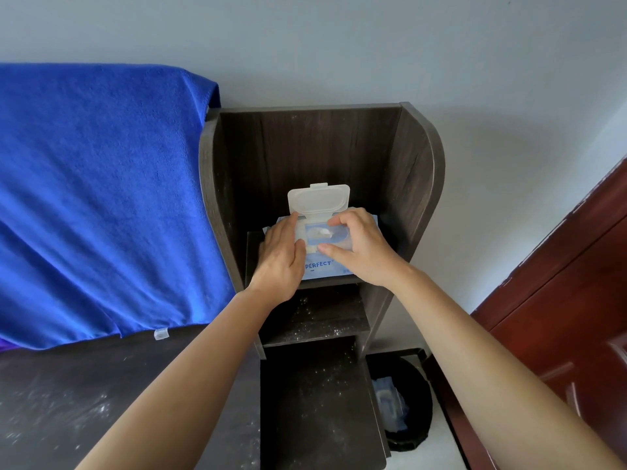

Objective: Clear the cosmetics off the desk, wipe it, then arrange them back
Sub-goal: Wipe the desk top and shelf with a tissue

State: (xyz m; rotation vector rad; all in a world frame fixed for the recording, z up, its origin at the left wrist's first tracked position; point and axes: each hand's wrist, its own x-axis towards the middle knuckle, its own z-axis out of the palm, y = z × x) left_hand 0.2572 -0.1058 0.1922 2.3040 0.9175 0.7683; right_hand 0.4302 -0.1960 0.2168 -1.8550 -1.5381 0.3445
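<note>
A pale blue pack of wet wipes [322, 266] lies on the top shelf of a dark wooden shelf unit [417, 184]. Its white plastic lid [318, 197] stands flipped up, and a wipe [320, 232] shows in the opening. My left hand [280, 256] lies flat on the pack's left side and presses it down. My right hand [359, 247] hovers over the opening with thumb and fingers curled around it, touching the frame of the lid. No cosmetics are in view.
The dark desk top [68, 385] at the lower left is dusty, and a blue towel [95, 198] covers its back part. Lower shelves [315, 320] of the unit are dusty too. A black waste bin [403, 401] stands on the floor beside a red-brown door [559, 317].
</note>
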